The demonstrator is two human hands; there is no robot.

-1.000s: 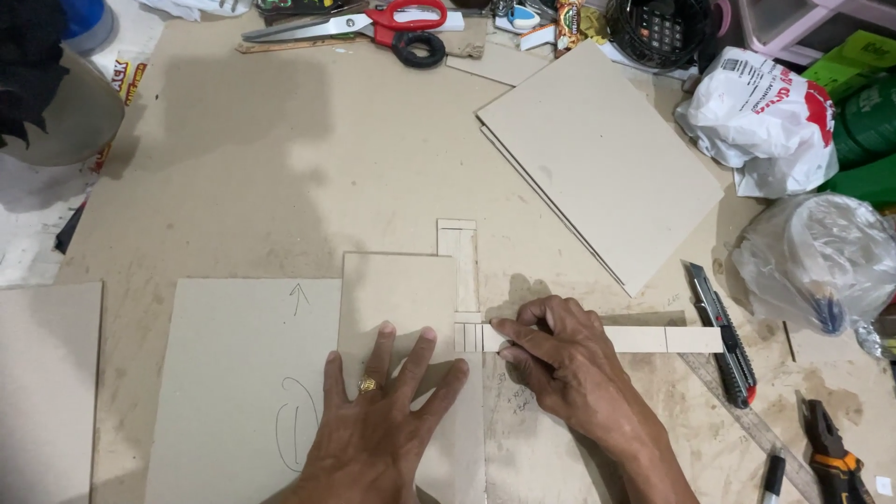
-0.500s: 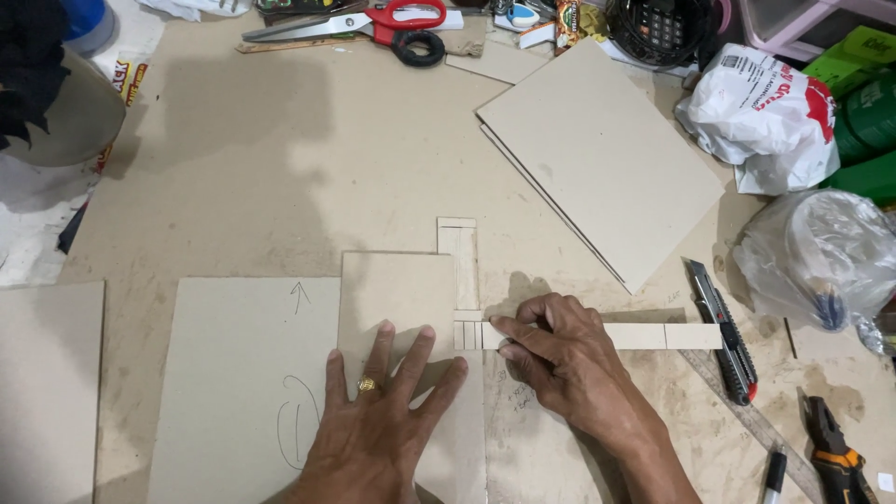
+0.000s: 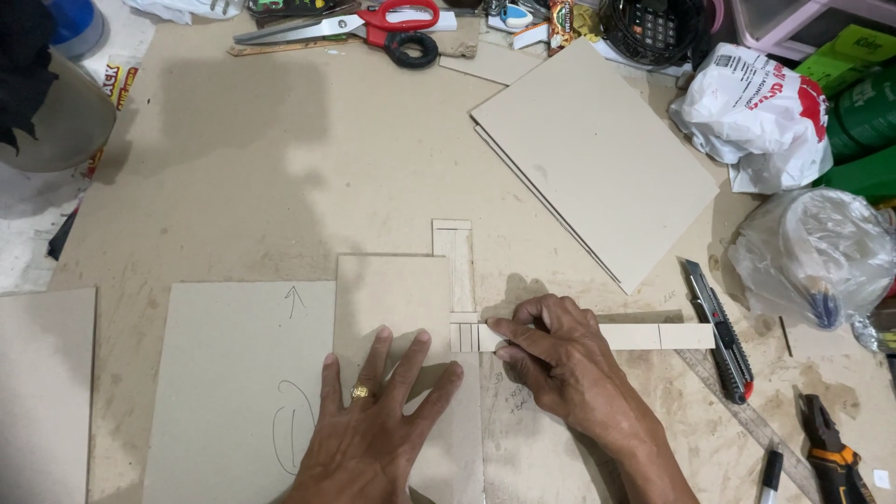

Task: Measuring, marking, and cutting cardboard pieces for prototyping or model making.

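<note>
Fingers of my right hand (image 3: 560,359) are drawn together, thumb and forefinger tips pinching the left end of a long narrow cardboard strip (image 3: 644,336) and pressing it against the table (image 3: 280,177). That strip lies flat and runs to the right from my fingertips, its far end stopping just beside a utility knife (image 3: 717,329). My left hand (image 3: 373,429), with a ring on one finger, is fully open: palm down, fingers spread, closed on nothing, pressing flat on a cardboard panel (image 3: 397,299) directly in front of me. The right edge of this panel meets a second, upright strip (image 3: 455,266) that stands at a right angle to the long strip; the two strips meet just left of my right fingertips, where several short cross-cuts or pencil lines divide the cardboard into small segments. To the left of the panel, touching it, lies a larger cardboard sheet (image 3: 233,373) with a pencilled arrow and a curved pencil mark. Another sheet (image 3: 42,392) lies at the left edge of the view. Farther back and to the right, well apart from both hands, a stack of cardboard sheets (image 3: 597,159) rests at an angle. Red-handled scissors (image 3: 373,23) lie at the far edge of the table. A ruler (image 3: 747,411) runs diagonally below the knife, with pliers (image 3: 831,457) and a marker (image 3: 770,471) near my right forearm. Plastic bags (image 3: 812,252) sit at the right side.
</note>
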